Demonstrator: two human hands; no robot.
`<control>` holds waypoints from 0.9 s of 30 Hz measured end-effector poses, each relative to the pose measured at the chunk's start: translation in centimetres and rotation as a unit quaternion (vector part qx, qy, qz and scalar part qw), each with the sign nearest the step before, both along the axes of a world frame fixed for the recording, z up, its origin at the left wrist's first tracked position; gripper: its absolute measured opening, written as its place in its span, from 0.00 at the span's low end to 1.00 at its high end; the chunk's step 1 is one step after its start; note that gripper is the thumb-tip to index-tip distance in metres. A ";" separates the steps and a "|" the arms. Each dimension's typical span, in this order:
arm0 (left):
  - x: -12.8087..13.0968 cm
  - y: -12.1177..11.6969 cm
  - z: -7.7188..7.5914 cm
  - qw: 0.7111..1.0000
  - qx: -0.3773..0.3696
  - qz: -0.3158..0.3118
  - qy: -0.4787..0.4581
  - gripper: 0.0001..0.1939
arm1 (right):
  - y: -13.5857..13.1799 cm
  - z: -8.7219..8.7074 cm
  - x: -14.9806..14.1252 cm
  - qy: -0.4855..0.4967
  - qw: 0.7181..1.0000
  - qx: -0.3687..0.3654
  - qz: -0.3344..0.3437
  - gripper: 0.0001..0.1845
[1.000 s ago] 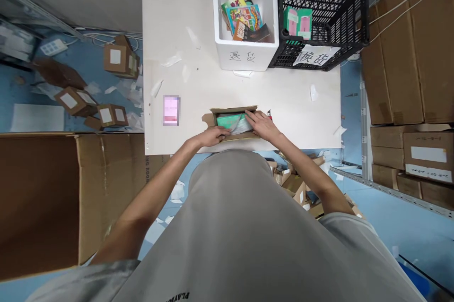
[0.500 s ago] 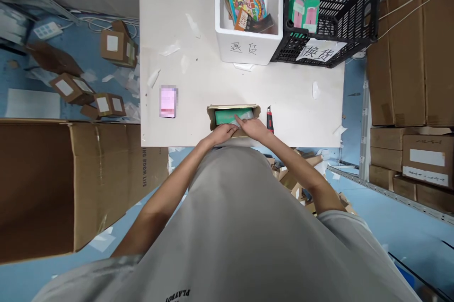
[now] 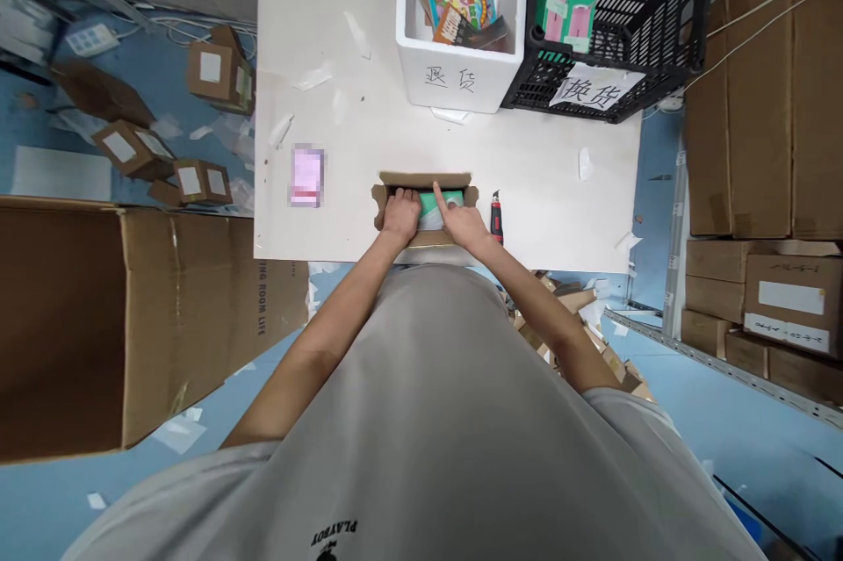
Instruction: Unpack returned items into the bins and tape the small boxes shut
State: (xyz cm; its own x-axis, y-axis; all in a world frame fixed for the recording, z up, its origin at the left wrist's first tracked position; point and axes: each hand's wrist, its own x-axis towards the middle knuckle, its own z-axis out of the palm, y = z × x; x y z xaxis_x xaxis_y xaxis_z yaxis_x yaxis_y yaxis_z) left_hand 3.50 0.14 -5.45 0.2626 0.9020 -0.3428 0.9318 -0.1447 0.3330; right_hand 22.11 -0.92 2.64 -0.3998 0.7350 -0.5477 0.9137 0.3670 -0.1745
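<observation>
On the near edge of the table lies an opened brown cardboard box with its flaps spread. Inside it is a green package, partly covered by my hands. My left hand reaches into the left end of the box, fingers bent down over the package; its fingertips are hidden. At the other end, my right hand rests on the package's right part, one digit stretched out across it and the rest curled down into the box. To the right lies a red and black utility knife with its blade out.
A white bin of booklets and a black crate with green-and-pink boxes stand at the back. A pixelated pink item lies at left. Big cartons stand left; more boxes are stacked right.
My left hand has moved from the box's near edge into its left end. My right hand's stretched digit now points further away from me. The box's far flap shows folded out.
</observation>
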 end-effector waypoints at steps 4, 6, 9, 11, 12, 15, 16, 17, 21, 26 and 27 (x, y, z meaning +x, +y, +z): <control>0.3 0.0 0.2 0.999 -0.004 -0.009 0.039 0.24 | 0.5 -0.8 0.9 0.014 0.999 -0.001 -0.038 0.69; 0.4 0.0 0.7 0.998 -0.005 -0.020 0.051 0.22 | 0.9 -1.6 1.2 0.032 0.999 0.010 -0.043 0.73; 0.1 0.0 2.0 0.998 0.001 -0.035 0.042 0.21 | 1.4 -2.8 1.6 0.052 0.997 0.024 -0.051 0.77; -0.2 -0.1 3.2 0.999 0.017 -0.042 0.025 0.24 | 1.8 -3.4 2.1 0.059 0.996 0.030 -0.060 0.78; -0.3 -0.3 3.9 0.999 0.027 -0.046 0.013 0.27 | 2.0 -3.5 2.4 0.063 0.995 0.032 -0.065 0.78; -0.4 -0.8 6.1 0.997 0.050 -0.051 -0.018 0.33 | 2.4 -3.4 3.6 0.087 0.993 0.022 -0.081 0.74; -0.5 -1.0 6.9 0.998 0.048 -0.048 -0.020 0.35 | 2.4 -3.2 4.1 0.102 0.991 0.015 -0.089 0.72; -0.6 -1.1 7.7 0.998 0.043 -0.041 -0.019 0.35 | 2.4 -3.0 4.5 0.121 0.988 0.011 -0.100 0.71; -2.1 -1.3 11.4 0.999 0.036 0.003 -0.038 0.36 | 2.3 -1.1 6.0 0.230 0.960 0.028 -0.156 0.65; -5.8 -1.3 15.5 0.987 0.060 0.076 -0.126 0.35 | 2.2 2.3 6.1 0.346 0.908 0.103 -0.211 0.52; -6.6 -1.2 16.0 0.983 0.058 0.100 -0.144 0.35 | 2.1 3.0 5.8 0.364 0.900 0.119 -0.209 0.46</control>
